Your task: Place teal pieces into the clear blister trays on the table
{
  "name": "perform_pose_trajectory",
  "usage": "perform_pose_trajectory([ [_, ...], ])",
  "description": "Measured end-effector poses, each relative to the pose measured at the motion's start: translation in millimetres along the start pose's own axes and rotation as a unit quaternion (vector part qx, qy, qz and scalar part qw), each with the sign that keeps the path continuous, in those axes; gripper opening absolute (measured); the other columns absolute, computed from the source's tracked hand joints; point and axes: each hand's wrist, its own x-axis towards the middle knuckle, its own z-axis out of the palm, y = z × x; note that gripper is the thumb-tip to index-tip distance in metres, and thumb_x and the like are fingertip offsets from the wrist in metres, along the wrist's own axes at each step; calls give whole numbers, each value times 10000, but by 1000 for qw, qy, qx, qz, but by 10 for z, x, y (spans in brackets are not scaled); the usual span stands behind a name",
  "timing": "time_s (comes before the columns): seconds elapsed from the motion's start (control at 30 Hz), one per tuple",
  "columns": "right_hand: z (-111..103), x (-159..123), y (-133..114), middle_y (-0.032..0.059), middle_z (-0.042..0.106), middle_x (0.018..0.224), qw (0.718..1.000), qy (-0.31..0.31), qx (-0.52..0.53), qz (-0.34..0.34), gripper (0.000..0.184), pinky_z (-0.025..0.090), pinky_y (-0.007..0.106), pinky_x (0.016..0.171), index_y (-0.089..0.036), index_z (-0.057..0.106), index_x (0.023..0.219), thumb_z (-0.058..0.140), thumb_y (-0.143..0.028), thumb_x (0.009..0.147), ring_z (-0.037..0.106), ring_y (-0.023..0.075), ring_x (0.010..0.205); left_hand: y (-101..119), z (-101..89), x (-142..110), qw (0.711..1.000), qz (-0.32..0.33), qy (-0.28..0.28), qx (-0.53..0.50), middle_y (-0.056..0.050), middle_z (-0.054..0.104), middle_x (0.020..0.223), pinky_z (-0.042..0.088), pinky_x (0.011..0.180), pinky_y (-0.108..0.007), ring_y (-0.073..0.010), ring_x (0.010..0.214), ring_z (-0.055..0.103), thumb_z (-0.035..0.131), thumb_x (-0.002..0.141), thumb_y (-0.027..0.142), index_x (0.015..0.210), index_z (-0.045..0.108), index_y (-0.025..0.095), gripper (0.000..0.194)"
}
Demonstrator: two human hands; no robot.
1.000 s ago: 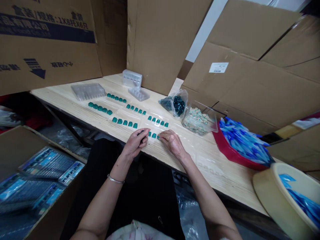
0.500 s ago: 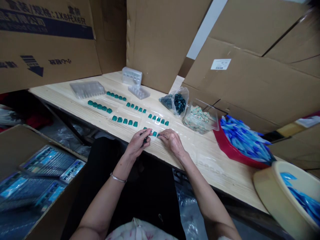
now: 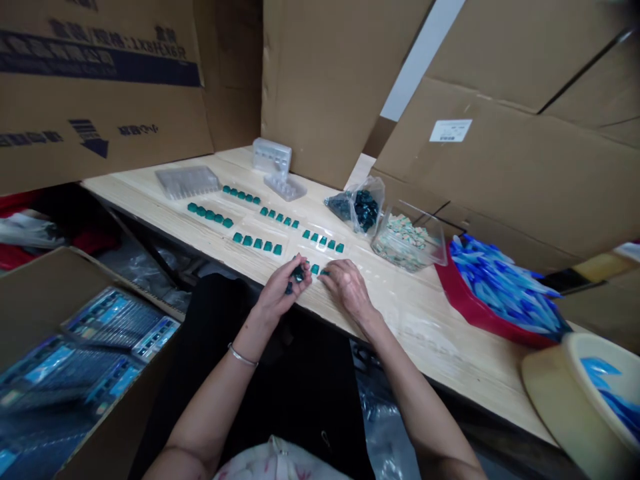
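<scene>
My left hand pinches a small dark teal piece between its fingers, and another shows below the fingertips. My right hand rests on the table, holding nothing, its fingertips beside a short row of teal pieces. Farther off, three more rows of small teal translucent pieces lie on clear plastic sheeting. A fourth row sits to the left. My hands hide part of the nearest row.
Clear blister trays stand at the far end of the wooden table. To the right are a bag of dark teal pieces, a clear box of small pieces, a red basin and a cream basin. Cardboard walls surround it.
My left hand has moved up and right to the nearest row and now pinches teal pieces. My right hand stays nearly still. The whole view has shifted slightly.
</scene>
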Motion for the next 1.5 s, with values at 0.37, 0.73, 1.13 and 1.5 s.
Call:
perform_pose_trajectory([
  [0.37, -118, 77, -563, 99, 625, 952, 994, 58, 95, -7, 209, 446, 394, 835, -188, 641, 990, 573, -275, 812, 550, 229, 917, 21, 92, -40, 995, -36, 0, -98, -107, 664, 930, 530, 673, -208, -150, 852, 638, 523, 845, 282, 913, 632, 93, 228],
  [0.73, -125, 90, -332, 38, 659, 846, 878, 97, 429, 190, 193, 514, 291, 706, -181, 613, 889, 630, -299, 737, 623, 149, 738, -14, 100, -56, 997, 5, -14, -82, -86, 633, 860, 519, 796, -312, -181, 899, 626, 575, 809, 203, 859, 618, 105, 118],
  [1.13, -177, 36, -365, 53, 608, 914, 941, 131, 301, 86, 114, 531, 282, 708, -201, 635, 882, 566, -207, 791, 605, 154, 825, -160, 136, -119, 949, 143, -25, 281, 72, 415, 517, 211, 374, -151, -24, 404, 307, 648, 713, 401, 898, 593, 146, 320],
  [1.5, -217, 21, -308, 44, 609, 785, 975, 121, 177, 56, 126, 487, 276, 685, -184, 593, 775, 484, -172, 838, 589, 157, 745, -219, 81, -60, 863, 225, 27, 451, -12, 619, 648, 421, 526, -217, -122, 580, 558, 600, 730, 366, 896, 660, 169, 264],
])
